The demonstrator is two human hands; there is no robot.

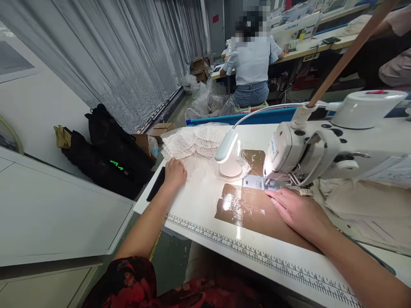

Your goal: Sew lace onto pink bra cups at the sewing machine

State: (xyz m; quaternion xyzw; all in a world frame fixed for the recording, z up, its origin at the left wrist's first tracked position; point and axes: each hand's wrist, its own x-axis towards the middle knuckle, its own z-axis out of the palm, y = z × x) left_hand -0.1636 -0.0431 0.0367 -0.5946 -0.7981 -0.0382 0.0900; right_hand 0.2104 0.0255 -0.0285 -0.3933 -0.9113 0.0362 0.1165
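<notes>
My left hand (176, 173) is at the left end of the table, fingers curled down at the edge of white lace fabric (195, 143). The lace lies in a layered heap, and a sheer part with a smooth pale cup-shaped piece (231, 168) reaches toward the sewing machine (284, 147). My right hand (293, 207) rests flat, fingers stretched out and close together, tips just in front of the presser foot (266, 183). Beneath it is a brown taped sheet (244, 207). Nothing shows in the right hand.
A small lamp (226, 146) on a bendable neck lights the needle area. A black flat object (157, 186) lies beside my left hand. A printed ruler (244, 252) runs along the front edge. Beige fabric (369, 209) lies at right. A co-worker (252, 64) sits ahead.
</notes>
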